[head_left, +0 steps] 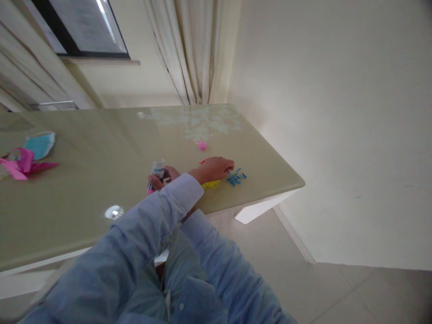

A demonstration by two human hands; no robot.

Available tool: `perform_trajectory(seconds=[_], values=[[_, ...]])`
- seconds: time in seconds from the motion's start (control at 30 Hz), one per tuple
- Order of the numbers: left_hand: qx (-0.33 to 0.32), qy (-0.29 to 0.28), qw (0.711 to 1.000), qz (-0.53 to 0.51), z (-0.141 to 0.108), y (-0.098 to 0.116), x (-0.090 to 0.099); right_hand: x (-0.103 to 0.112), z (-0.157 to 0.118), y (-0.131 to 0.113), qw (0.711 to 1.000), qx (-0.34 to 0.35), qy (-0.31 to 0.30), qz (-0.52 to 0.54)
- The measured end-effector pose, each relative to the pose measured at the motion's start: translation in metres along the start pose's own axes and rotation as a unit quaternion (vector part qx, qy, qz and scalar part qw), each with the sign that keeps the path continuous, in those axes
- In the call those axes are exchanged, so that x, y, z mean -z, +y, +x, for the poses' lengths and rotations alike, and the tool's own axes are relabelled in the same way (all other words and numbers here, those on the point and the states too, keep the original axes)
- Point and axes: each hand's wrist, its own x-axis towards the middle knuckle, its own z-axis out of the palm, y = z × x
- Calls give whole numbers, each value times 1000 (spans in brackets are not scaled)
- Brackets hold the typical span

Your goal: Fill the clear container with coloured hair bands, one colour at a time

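Observation:
My arms are crossed, the left one over the right. My left hand [214, 169], palm down with fingers curled together, is at the edge of a small pile of blue pieces [236, 177]; whatever is in its fingertips is hidden. Partly under its wrist lies a pile of yellow pieces [211, 184], and a bit of red pieces [203, 161] shows behind it. My right hand [172, 173] is closed around a small clear jar [158, 167], with its open-looking neck up. Something pink shows below the jar, too small to name.
A small pink object [202, 145] sits beyond my left hand. A shiny clear knob-like piece [114, 212] is left of my arms. Farther left lie a blue face mask [40, 145] and folded pink paper [25, 165]. The tabletop [270, 168] ends near the right wall [337, 135].

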Motion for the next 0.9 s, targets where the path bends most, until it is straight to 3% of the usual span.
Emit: perform_trajectory(seconds=[0.17, 0.43, 0.73, 0.9], values=[[-34, -24, 999, -3, 0, 4, 3, 0, -3, -5, 1000, -9, 4, 24], [-51, -13, 998, 17, 1, -2, 0, 2, -9, -10, 999, -7, -4, 38], [33, -4, 997, 66, 4, 0, 4, 3, -7, -3, 1000, -3, 0, 23], [21, -9, 997, 74, 8, -1, 4, -4, -2, 7, 998, -18, 28, 46]])
